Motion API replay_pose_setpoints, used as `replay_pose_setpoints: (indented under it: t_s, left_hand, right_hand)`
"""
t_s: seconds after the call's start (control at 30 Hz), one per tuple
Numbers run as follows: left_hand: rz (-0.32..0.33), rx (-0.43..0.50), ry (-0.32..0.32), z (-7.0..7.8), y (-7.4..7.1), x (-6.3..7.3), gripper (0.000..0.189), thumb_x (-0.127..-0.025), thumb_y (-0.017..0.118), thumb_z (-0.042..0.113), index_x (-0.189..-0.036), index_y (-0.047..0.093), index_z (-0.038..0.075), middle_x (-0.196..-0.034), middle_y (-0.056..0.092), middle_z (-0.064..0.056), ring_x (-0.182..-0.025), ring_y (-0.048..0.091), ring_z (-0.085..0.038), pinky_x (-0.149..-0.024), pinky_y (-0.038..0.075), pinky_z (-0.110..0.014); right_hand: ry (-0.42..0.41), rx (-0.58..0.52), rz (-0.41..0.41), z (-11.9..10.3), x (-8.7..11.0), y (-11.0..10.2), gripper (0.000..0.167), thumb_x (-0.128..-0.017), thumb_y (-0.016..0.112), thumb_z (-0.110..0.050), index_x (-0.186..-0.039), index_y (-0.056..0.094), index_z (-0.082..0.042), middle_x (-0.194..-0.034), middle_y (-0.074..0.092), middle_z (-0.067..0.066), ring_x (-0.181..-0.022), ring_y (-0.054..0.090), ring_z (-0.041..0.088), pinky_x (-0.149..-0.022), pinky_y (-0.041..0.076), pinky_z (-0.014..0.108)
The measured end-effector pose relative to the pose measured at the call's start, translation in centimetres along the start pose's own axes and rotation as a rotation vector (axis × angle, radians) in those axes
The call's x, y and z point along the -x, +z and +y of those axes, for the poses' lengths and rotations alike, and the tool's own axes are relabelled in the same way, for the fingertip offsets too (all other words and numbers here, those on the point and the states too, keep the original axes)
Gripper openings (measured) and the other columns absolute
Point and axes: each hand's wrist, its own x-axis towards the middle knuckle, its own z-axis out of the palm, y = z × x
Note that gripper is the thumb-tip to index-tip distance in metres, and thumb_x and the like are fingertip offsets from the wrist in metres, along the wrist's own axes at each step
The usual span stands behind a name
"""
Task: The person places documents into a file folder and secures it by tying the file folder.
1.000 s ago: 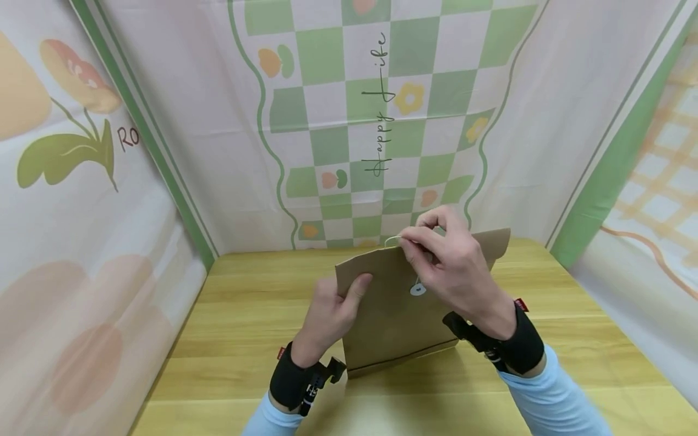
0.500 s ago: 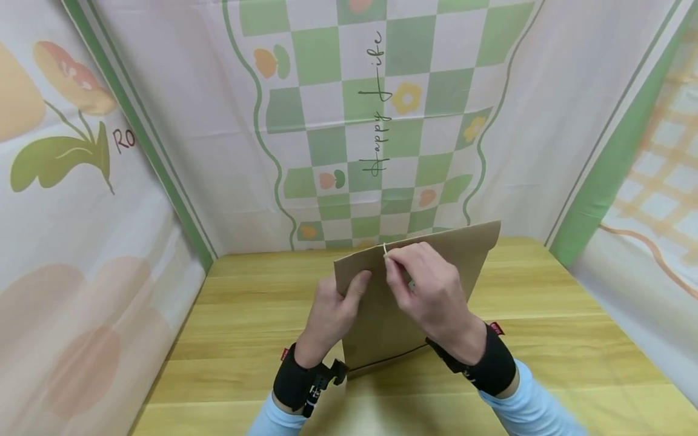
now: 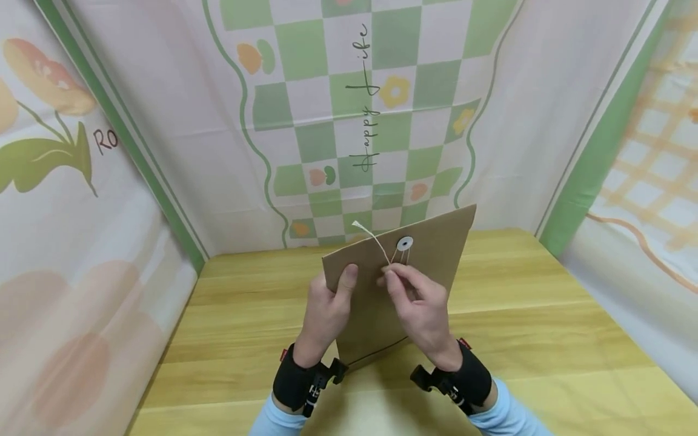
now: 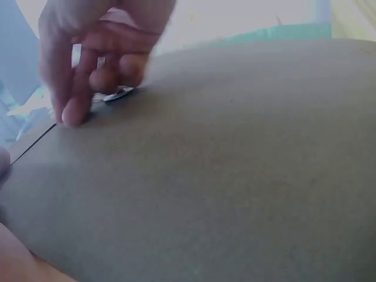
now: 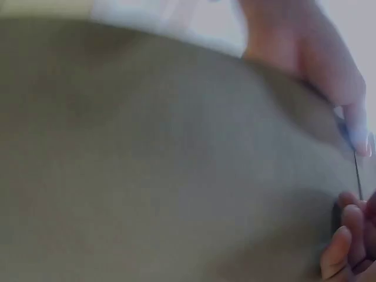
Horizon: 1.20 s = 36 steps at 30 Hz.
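Note:
A brown kraft-paper document envelope (image 3: 376, 321) stands tilted on the table, its flap side facing me. My left hand (image 3: 327, 309) grips its left edge, thumb lying on the front. My right hand (image 3: 420, 309) pinches a thin white string (image 3: 378, 243) in front of the flap. The string's frayed loose end sticks up past the top edge, and strands run from the fingers to a round white button (image 3: 405, 244) on the flap. In the left wrist view, the right hand (image 4: 100, 53) bends over the paper by a button (image 4: 119, 94).
The envelope rests on a wood-grain table (image 3: 240, 339). Behind it hangs a printed cloth (image 3: 349, 121) with green checks, and further cloth walls (image 3: 65, 272) rise at the left and right. Black wrist straps (image 3: 297, 378) with small cameras sit on both wrists.
My right hand has drawn the string across and down from the top edge, uncovering the button. The envelope's right side has swung leftward a little. My left hand keeps its grip.

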Motion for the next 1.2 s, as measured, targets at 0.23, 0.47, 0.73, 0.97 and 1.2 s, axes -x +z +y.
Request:
replay_pose_setpoints:
  t_s: [0.23,0.47,0.73,0.97,1.2]
  left_hand:
    - [0.015,-0.001,-0.009,0.0,-0.2,0.0,0.013,-0.099,0.055,0.007,-0.104,0.067,0.004,-0.086,0.067,-0.011,-0.074,0.060,-0.014,-0.065,0.053,-0.028]
    - [0.003,0.002,-0.022,0.1,-0.3,-0.1,0.016,-0.100,0.054,0.007,-0.108,0.067,0.004,-0.095,0.071,-0.013,-0.083,0.068,-0.018,-0.068,0.055,-0.029]
    - [0.022,-0.024,-0.052,0.1,-0.3,-0.5,0.017,-0.101,0.055,0.012,-0.097,0.068,0.003,-0.087,0.071,-0.013,-0.076,0.068,-0.018,-0.065,0.054,-0.028]
    - [0.003,-0.005,-0.044,0.0,-0.3,-0.5,0.016,-0.100,0.054,0.009,-0.092,0.066,0.002,-0.081,0.070,-0.013,-0.072,0.068,-0.018,-0.064,0.055,-0.028]
    - [-0.023,0.015,-0.037,-0.2,-0.5,-0.5,0.015,-0.101,0.053,0.009,-0.104,0.066,0.002,-0.089,0.071,-0.014,-0.079,0.070,-0.021,-0.069,0.057,-0.030]
  right_hand:
    - [0.305,-0.199,-0.039,0.8,2.2,-0.2,0.015,-0.095,0.053,0.011,-0.103,0.065,0.008,-0.060,0.062,0.009,-0.043,0.046,0.019,-0.039,0.037,0.022]
    - [0.479,-0.257,-0.079,1.0,3.1,-1.0,0.016,-0.098,0.054,0.000,-0.104,0.064,0.011,-0.048,0.052,0.005,-0.038,0.046,0.021,-0.034,0.035,0.025]
    - [0.579,-0.307,-0.101,1.3,3.4,-1.4,0.020,-0.099,0.056,-0.005,-0.105,0.063,0.013,-0.046,0.047,-0.007,-0.036,0.040,0.006,-0.033,0.029,0.025]
    - [0.597,-0.325,-0.084,1.7,3.4,-2.6,0.022,-0.099,0.055,-0.003,-0.107,0.060,0.016,-0.047,0.047,-0.009,-0.037,0.038,0.008,-0.033,0.028,0.029]
    - [0.607,-0.292,-0.040,2.4,3.0,-4.5,0.020,-0.099,0.055,-0.003,-0.104,0.059,0.016,-0.050,0.048,-0.007,-0.040,0.042,0.010,-0.037,0.036,0.028]
